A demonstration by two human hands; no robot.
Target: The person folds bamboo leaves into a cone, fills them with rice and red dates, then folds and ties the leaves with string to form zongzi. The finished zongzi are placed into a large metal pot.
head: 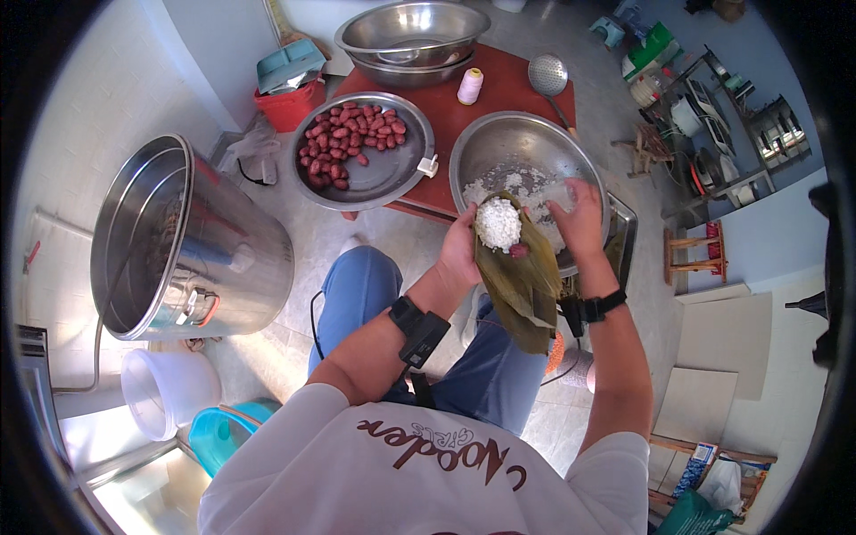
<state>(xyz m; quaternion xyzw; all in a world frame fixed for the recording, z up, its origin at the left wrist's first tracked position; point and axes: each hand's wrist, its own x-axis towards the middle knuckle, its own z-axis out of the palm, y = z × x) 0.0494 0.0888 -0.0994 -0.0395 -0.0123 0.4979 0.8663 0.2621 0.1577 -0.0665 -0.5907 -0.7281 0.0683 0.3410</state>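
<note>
My left hand (pixel 461 246) cradles a cone of green-brown bamboo leaves (pixel 518 284) from its left side. White rice (pixel 499 224) is heaped in the mouth of the cone, and one red date (pixel 519 250) shows at the lower edge of the rice. My right hand (pixel 580 217) is over the right side of a steel bowl (pixel 491 130), gripping what looks like a small clear cup (pixel 562 194); its outline is faint. Loose rice (pixel 531 184) lies in the bottom of that bowl, partly hidden behind the leaves and my hands.
A steel basin (pixel 381 177) of red dates (pixel 348 137) stands on the red table (pixel 508 87), beside stacked basins (pixel 411 33), a thread spool (pixel 470 87) and a skimmer (pixel 548 75). A tall steel pot (pixel 241 261) is at left; a metal tray (pixel 628 227) sits beyond the rice bowl.
</note>
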